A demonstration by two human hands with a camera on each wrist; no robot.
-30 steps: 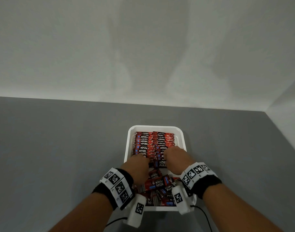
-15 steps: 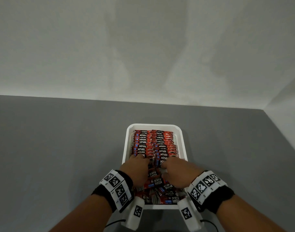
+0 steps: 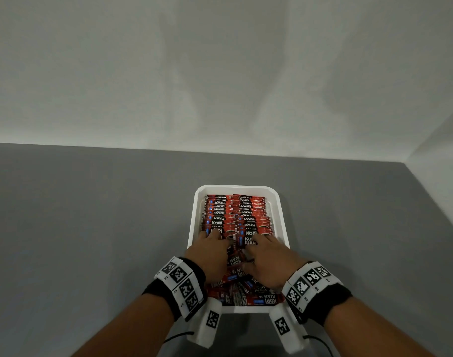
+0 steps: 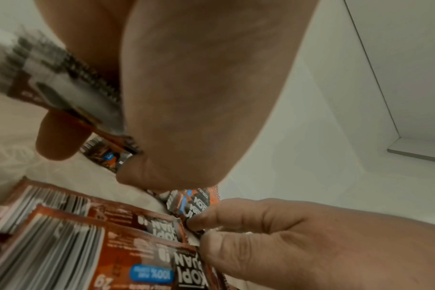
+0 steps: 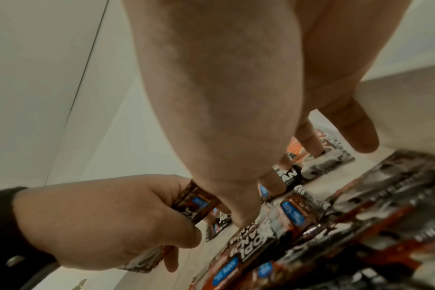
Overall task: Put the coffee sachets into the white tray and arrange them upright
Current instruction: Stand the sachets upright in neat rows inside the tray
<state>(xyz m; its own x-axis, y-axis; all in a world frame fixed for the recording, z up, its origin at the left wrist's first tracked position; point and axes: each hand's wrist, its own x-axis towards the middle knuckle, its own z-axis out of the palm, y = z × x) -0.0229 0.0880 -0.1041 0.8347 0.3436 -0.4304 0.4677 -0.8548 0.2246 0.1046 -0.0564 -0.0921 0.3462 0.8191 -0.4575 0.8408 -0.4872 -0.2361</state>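
The white tray (image 3: pixel 236 187) lies on the grey table, straight ahead of me. Its far part holds two rows of upright red coffee sachets (image 3: pixel 235 212). Loose sachets (image 3: pixel 248 298) lie piled flat at its near end. My left hand (image 3: pixel 212 237) is at the front of the left row, its fingers curled round one sachet (image 5: pixel 195 204). My right hand (image 3: pixel 261 239) reaches over the pile. Its straight fingers (image 5: pixel 309 143) touch the front upright sachet (image 3: pixel 250 240) of the right row, and its thumb points down at the loose ones.
Grey tabletop (image 3: pixel 91 228) lies bare to the left and right of the tray. A pale wall (image 3: pixel 220 73) rises behind it, and a side wall (image 3: pixel 447 163) closes in at the right.
Both hands have slid away from me, off the loose pile and up to the front of the upright rows. The right hand's fingers have straightened onto the front sachet.
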